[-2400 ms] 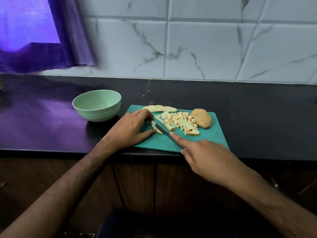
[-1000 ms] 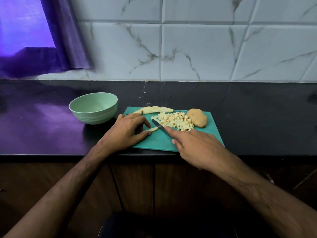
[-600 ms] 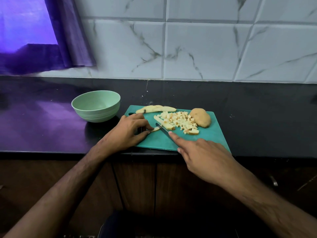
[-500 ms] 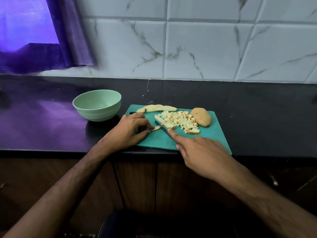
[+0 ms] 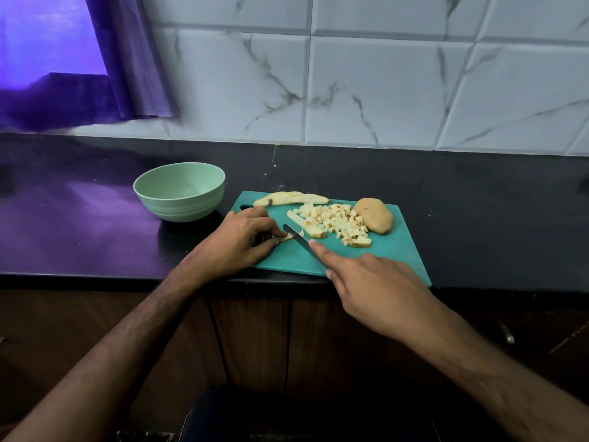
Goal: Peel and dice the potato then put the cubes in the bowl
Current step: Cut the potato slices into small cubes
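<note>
The left hand (image 5: pixel 237 239) is laid palm down, its fingers curled and its fingertips pinched together. The right hand (image 5: pixel 377 290) is held knuckles up, the index finger stretched forward, the other fingers folded under. Both forearms are extended bare.

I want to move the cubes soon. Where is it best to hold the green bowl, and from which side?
Probably take the bowl by its rim, coming from above on its right side, nearest the left hand. It stands upright and open, and its round wall curves in toward the base, so the thin rim likely gives the surest pinch.
</note>
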The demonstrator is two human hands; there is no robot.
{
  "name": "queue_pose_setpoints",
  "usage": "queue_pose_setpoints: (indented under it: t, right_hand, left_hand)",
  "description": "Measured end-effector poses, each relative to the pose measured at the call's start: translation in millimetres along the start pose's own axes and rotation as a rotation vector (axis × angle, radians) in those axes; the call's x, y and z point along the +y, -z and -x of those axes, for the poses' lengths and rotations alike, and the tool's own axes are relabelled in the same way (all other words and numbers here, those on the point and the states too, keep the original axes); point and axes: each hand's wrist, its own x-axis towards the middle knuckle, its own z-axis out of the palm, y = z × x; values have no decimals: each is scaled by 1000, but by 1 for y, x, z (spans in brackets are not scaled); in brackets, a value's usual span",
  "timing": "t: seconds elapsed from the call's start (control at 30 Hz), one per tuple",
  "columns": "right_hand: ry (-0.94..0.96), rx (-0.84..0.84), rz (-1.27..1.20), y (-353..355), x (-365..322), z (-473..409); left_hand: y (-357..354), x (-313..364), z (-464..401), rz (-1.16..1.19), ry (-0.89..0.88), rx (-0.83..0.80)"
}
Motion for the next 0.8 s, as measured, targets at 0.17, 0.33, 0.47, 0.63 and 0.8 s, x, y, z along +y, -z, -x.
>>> queue_pose_setpoints:
  t: [0.17, 0.33, 0.47, 0.63, 0.8]
  right_hand:
    - [14, -25, -22, 6, -6, -22]
    - [16, -3, -61, 15, 0, -10]
    - [27, -3, -14, 2, -9, 3]
    - [24, 35, 46, 1, -15, -12]
    - [7, 54, -4, 7, -9, -18]
  left_hand:
    - [2, 2, 2, -16, -5, 16]
    - [3, 4, 4, -69, -34, 77]
    - [3, 4, 5, -68, -12, 86]
    - [6, 8, 7, -101, 6, 92]
    - [8, 11, 8, -54, 36, 110]
